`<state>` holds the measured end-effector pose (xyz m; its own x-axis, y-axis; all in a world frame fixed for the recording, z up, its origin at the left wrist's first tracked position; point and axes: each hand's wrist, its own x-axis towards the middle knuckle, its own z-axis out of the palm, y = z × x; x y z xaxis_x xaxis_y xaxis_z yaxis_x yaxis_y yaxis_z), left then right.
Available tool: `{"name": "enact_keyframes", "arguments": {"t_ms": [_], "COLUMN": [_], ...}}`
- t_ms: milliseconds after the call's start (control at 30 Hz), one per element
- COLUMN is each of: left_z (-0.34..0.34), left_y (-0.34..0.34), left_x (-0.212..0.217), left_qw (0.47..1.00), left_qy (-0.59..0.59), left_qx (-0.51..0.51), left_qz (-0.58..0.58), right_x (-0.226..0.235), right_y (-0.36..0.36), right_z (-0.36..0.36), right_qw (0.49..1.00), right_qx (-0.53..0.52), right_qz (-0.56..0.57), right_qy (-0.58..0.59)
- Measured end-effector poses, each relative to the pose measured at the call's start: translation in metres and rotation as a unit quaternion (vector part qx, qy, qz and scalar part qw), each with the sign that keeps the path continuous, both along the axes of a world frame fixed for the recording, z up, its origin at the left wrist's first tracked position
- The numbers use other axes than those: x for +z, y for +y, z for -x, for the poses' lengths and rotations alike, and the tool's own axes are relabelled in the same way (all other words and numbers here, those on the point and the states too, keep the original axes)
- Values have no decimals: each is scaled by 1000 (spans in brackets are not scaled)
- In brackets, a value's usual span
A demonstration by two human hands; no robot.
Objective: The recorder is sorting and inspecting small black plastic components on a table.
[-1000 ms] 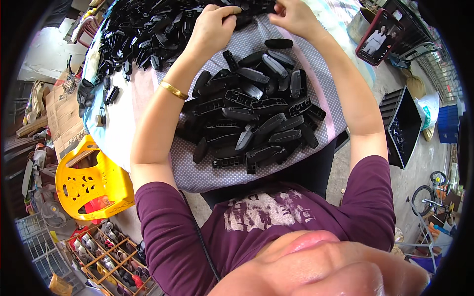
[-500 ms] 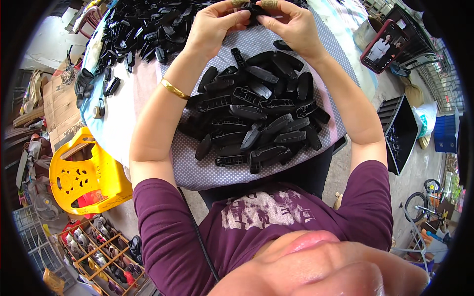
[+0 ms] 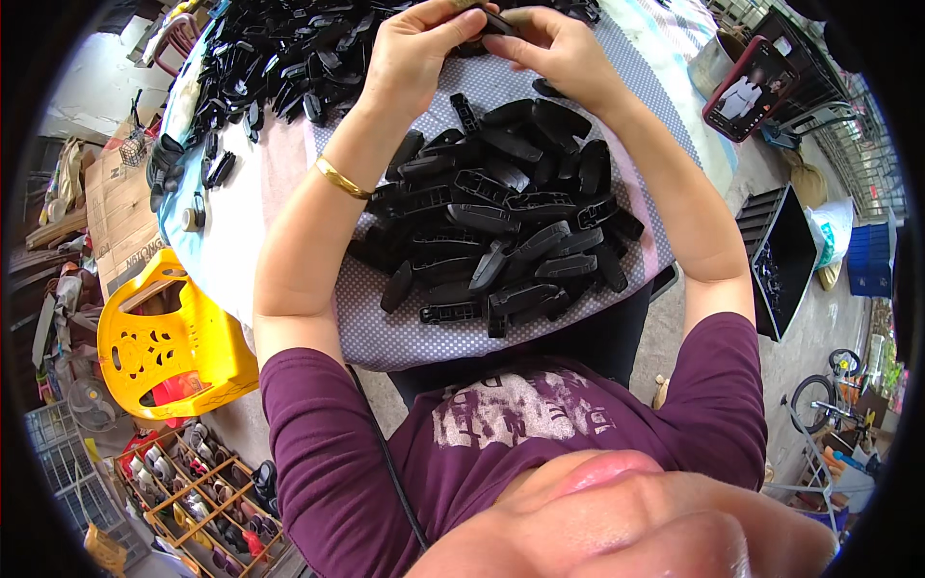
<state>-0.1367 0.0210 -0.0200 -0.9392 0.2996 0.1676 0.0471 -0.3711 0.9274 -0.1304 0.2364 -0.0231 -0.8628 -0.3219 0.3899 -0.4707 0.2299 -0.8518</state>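
The left hand (image 3: pixel 409 58) and right hand (image 3: pixel 561 58) pinched a small black part (image 3: pixel 497 20) over the cloth-covered counter (image 3: pixel 385 352). Nearer in lay a loose pile of black pieces (image 3: pixel 485 219); a larger heap (image 3: pixel 289 67) spread at far left, and a yellow chair (image 3: pixel 222 349) stood beside the counter

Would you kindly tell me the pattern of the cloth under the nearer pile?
The cloth has small white dots on grey; head view.

Person wears 1 purple shirt (image 3: pixel 626 424), lower centre of the frame, with 2 short sleeves and pale, broken-edged block lettering (image 3: pixel 520 414). 1 shiny gold-coloured bangle (image 3: pixel 342 180) shows left of upper centre; 1 thin black cord (image 3: pixel 390 453) crosses the shirt's left side. Dark legwear (image 3: pixel 597 337) is partly visible.
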Motion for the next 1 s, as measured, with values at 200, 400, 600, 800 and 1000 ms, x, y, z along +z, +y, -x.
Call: {"name": "enact_keyframes", "arguments": {"t_ms": [200,400,600,800,1000], "left_z": [-6,-5,-28,-12,9], "left_y": [1,0,6,23,48], "left_x": [8,7,55,38,13], "left_qw": [995,999,897,844,608], "left_qy": [76,16,195,197,390], "left_qx": [13,-4,-119,-27,156], "left_qz": [64,41,379,497,674], "right_x": [15,15,18,-47,-50], "right_y": [-3,-7,58,58,46], "right_z": [-20,-23,37,87,78], "right_qw": [997,989,984,885,860], "right_qx": [46,-38,91,-125,-186], "right_qz": [-58,-121,-103,-318,-375], "right_qy": [4,76,-117,317,290]}}
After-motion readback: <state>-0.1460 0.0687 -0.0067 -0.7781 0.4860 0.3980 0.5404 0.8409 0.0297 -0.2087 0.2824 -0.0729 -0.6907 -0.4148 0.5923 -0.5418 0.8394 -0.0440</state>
